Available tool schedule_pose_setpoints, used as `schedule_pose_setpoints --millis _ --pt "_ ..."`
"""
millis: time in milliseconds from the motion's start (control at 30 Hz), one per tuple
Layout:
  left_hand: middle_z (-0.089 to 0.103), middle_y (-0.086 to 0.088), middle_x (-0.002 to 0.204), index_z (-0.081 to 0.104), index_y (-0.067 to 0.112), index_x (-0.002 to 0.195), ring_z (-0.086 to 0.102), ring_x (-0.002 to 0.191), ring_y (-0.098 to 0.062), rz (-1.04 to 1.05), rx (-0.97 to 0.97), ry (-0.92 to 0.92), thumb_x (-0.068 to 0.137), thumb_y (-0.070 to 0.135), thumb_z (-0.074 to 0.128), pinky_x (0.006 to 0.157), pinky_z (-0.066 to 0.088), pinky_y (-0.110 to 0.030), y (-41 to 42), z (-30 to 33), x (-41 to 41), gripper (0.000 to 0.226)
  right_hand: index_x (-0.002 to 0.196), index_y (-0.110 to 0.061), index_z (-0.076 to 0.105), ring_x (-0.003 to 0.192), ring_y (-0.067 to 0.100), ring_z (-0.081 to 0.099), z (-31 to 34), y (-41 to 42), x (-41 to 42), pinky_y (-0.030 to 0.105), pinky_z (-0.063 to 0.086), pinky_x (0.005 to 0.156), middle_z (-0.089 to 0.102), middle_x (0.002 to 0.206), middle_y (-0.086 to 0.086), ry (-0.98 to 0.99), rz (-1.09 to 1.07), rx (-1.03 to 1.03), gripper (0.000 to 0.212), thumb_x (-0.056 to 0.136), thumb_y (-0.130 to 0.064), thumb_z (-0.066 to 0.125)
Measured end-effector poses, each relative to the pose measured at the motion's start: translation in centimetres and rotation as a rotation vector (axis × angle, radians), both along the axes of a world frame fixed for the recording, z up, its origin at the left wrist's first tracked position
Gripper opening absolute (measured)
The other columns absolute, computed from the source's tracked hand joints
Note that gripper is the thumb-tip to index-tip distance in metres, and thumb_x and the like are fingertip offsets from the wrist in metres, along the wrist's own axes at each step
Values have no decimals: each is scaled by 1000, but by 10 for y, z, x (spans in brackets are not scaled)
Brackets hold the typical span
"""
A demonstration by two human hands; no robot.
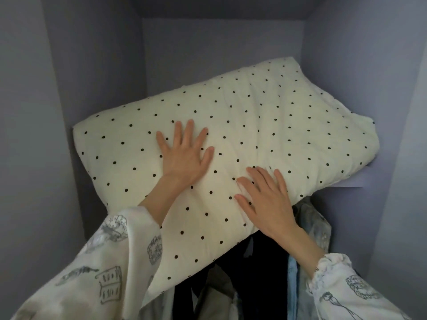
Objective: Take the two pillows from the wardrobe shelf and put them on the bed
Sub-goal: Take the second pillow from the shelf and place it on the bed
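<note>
A cream pillow with black dots [265, 116] lies on the wardrobe shelf [346, 181], its near corner hanging out over the shelf's front edge toward me. My left hand [184, 153] rests flat on top of it with the fingers spread. My right hand [265, 197] lies flat on the pillow near its front edge, fingers apart and pointing left. Neither hand is closed around the fabric. Only one pillow shows; whether a second one lies beneath or behind it is hidden.
The compartment has pale lilac side walls [97, 88] and a back wall [219, 47] close around the pillow. Dark and light-blue clothes [265, 273] hang below the shelf. Both my forearms wear white printed sleeves [104, 262].
</note>
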State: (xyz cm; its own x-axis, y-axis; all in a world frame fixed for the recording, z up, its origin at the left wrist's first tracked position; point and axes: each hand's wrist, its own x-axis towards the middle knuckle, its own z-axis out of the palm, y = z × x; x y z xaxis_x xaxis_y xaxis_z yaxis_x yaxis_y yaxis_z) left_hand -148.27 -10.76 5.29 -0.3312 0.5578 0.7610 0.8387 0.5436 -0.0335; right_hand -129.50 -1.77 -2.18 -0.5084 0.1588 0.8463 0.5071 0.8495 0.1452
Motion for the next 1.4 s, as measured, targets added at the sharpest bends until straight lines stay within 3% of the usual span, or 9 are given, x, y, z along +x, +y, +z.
schedule_pose_setpoints --millis 100,233,367,567,733,867,1067,1300,1400 --pt "3 -4 158 14 34 145 -4 144 -27 4 1 26 87 58 2 107 -2 -65 -8 -15 5 64 117 -14 57 129 26 44 1 4 0 55 19 111 53 134 9 27 14 -55 42 90 -42 42" --pt "-7 -6 158 5 33 147 -13 142 -30 21 -47 22 88 57 2 104 -2 -68 -15 -29 14 63 143 -19 29 141 28 22 40 22 -17 58 5 111 29 152 9 101 -45 -208 61 90 -47 42" --pt "16 -11 152 30 32 139 7 138 -30 -21 51 51 91 52 23 101 8 -68 -21 -17 19 52 145 -32 17 144 30 1 75 34 -42 65 1 108 10 157 4 112 -161 -293 64 88 -63 20" --pt "9 -11 156 16 36 144 0 143 -34 -7 131 154 85 58 39 105 0 -69 -16 54 2 68 142 -31 31 143 33 12 54 37 -42 68 10 107 24 154 9 128 -185 -164 60 91 -60 16" --pt "5 -10 157 6 42 144 2 143 -31 -118 107 -3 76 73 38 109 6 -65 -12 84 -9 82 138 -32 36 142 34 13 29 46 -32 68 12 106 25 154 10 110 -151 12 56 92 -61 26" --pt "26 -10 147 -1 50 141 28 132 -33 -82 106 -117 61 88 34 101 25 -59 -22 67 -18 95 136 -34 40 141 34 19 13 58 -27 69 12 105 29 151 9 100 -117 153 57 89 -64 34" --pt "33 -15 138 -3 44 142 35 122 -36 -7 278 -376 63 87 33 98 31 -56 -40 -15 -13 96 137 -34 39 138 33 28 24 74 -21 70 16 104 33 149 5 -55 42 393 60 85 -65 40" --pt "-3 -13 155 3 48 142 2 140 -41 -83 256 -110 72 80 34 104 16 -68 -18 -22 9 82 141 -35 32 141 23 21 45 87 -9 66 15 108 27 152 -2 -274 158 429 65 84 -68 36" --pt "-7 -10 156 7 49 141 0 139 -44 -48 264 -144 72 77 42 101 22 -70 -1 -17 10 83 142 -35 30 141 23 22 42 87 -7 64 15 109 26 152 -3 -304 144 436 68 83 -68 40"
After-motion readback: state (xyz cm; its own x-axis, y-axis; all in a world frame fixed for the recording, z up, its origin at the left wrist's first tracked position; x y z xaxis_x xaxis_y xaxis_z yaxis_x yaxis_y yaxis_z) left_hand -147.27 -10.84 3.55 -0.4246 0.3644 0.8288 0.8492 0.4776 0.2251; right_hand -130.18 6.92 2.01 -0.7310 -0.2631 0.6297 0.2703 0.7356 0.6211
